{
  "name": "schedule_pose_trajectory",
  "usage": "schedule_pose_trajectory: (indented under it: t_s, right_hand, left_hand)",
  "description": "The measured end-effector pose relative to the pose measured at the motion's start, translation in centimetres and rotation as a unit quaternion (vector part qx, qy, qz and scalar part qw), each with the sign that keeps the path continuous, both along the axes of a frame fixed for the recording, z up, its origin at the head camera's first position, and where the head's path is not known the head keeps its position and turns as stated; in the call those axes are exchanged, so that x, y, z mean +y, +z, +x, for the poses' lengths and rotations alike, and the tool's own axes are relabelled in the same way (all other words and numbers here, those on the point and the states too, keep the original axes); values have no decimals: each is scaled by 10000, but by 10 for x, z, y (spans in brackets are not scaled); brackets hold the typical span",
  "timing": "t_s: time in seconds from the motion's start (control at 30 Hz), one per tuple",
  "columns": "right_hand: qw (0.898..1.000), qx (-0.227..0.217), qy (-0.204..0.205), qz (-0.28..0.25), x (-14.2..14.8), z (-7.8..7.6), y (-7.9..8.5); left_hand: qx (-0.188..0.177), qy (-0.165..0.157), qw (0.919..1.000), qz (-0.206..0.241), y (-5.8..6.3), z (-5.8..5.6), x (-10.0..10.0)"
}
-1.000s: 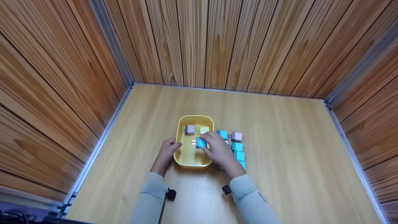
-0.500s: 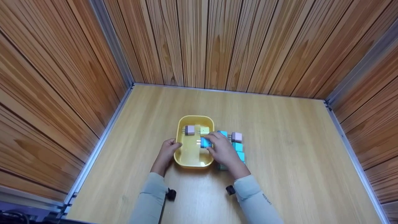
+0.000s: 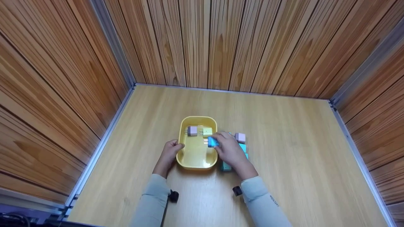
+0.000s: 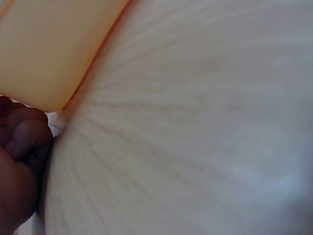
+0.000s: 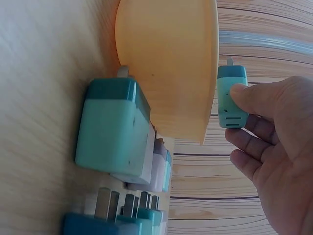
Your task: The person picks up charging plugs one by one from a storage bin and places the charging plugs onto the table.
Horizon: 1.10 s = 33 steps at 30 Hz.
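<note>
A yellow plastic tray [image 3: 194,159] sits on the table, holding a lilac plug-in charger [image 3: 192,131] and a pale yellow charger [image 3: 207,132] near its far end. My left hand [image 3: 169,154] grips the tray's left rim, thumb over the edge. In the left wrist view its curled fingers [image 4: 29,128] lie beside the tray's outer wall. My right hand [image 3: 232,151] pinches a blue charger [image 3: 213,142] between thumb and fingers at the tray's right rim, prongs pointing left. The right wrist view shows this charger [image 5: 232,100] above rim level, its two ports facing the camera.
Several more chargers stand on the table right of the tray, partly hidden by my right hand: a lilac one [image 3: 240,137], a turquoise one [image 3: 242,147] and a teal one [image 3: 225,166] nearest me. Wood-patterned walls [image 3: 221,47] enclose the table at the back and sides.
My right hand has moved right with the blue charger, from over the middle of the tray to its right rim. The left hand has stayed on the tray.
</note>
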State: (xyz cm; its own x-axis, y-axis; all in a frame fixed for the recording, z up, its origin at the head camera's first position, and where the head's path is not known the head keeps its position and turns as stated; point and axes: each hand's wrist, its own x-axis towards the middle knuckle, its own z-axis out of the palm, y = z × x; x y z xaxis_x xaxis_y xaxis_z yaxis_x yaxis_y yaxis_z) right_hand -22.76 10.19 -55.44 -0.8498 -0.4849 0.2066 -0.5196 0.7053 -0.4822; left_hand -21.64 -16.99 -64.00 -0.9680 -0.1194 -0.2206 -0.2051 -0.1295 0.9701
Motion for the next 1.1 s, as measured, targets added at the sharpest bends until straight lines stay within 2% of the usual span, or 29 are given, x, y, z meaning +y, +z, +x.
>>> schedule_pose_trajectory:
  t_s: [0.2, 0.4, 0.53, 0.87, 1.1]
  right_hand:
    - [9986, -435, -284, 67, 3, -1, 4]
    - [9991, -291, -315, -30, 9, -2, 6]
    - [9986, -319, -420, -64, 17, -1, 6]
    - [9964, -366, -752, 122, 34, -2, 9]
    - [9959, -310, -829, 161, 42, -2, 11]
  left_hand:
    - [-45, -8, 9999, -116, 1, -1, -1]
    - [-10, -18, 9998, -178, 2, -3, -2]
    - [-133, -56, 9997, -200, 2, -1, -1]
    - [-163, -44, 9997, -204, 1, -1, -2]
    - [-225, -155, 9995, -159, 2, -1, -2]
